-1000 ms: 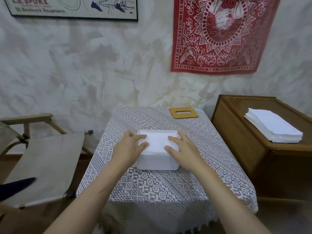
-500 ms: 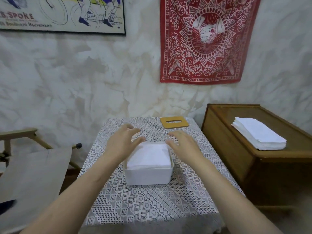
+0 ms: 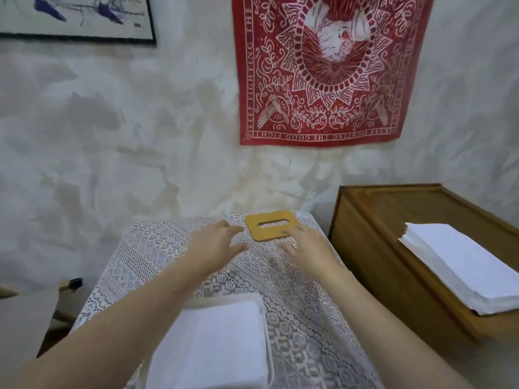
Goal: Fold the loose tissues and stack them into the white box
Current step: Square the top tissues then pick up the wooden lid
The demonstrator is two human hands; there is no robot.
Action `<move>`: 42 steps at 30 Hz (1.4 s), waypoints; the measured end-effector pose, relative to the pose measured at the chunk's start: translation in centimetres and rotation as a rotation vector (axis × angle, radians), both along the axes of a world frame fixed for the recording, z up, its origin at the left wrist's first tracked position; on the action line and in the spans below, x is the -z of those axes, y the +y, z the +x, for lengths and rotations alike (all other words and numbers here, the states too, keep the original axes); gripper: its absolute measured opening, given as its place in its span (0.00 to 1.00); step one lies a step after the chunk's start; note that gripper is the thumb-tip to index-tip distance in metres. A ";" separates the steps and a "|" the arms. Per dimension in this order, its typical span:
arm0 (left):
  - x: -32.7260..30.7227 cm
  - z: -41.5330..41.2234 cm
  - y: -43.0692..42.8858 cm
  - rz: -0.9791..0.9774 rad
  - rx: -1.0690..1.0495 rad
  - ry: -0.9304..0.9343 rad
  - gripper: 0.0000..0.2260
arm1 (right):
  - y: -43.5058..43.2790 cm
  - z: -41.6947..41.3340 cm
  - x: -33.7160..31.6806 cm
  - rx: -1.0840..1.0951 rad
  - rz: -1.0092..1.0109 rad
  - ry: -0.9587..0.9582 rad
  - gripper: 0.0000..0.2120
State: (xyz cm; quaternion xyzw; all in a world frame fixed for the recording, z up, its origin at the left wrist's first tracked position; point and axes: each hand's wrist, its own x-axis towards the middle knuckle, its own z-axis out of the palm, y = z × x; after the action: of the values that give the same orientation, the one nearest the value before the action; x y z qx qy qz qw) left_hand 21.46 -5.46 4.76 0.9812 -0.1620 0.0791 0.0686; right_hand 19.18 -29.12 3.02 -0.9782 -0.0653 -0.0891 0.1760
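Observation:
The white box (image 3: 268, 346) sits low in the view on the lace-covered table (image 3: 157, 248), filled with folded white tissues (image 3: 219, 343). At the table's far edge lies a flat wooden lid (image 3: 272, 224) with an oval slot. My left hand (image 3: 216, 242) hovers just left of the lid, fingers spread and holding nothing. My right hand (image 3: 306, 245) reaches over the lid's near right corner, fingers apart, its tips touching or just above the lid. A stack of loose white tissues (image 3: 463, 268) rests on the wooden cabinet to the right.
The wooden cabinet (image 3: 373, 248) stands close against the table's right side. A folding chair (image 3: 25, 318) is at the lower left. The wall right behind the table carries a red cloth (image 3: 323, 68) and a framed poster (image 3: 75, 18).
Both hands left the box sides and moved forward to the wooden lid at the far edge. The view shifted forward, so the box now lies beneath my forearms.

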 end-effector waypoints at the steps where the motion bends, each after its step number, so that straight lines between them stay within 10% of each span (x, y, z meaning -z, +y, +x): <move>1: 0.4 1.1 -0.3 0.018 0.005 0.018 0.27 | -0.3 1.1 0.4 0.004 -0.006 0.007 0.20; 42: 5.5 9.8 -4.3 -0.175 -0.086 0.178 0.22 | -2.9 10.6 6.1 0.143 0.073 0.048 0.27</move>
State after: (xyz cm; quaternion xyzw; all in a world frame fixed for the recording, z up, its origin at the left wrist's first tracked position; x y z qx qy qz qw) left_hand 31.27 -9.76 -0.74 0.9806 -0.1054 0.0082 0.1648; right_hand 29.76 -32.05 -3.11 -0.9751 0.0124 -0.0803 0.2063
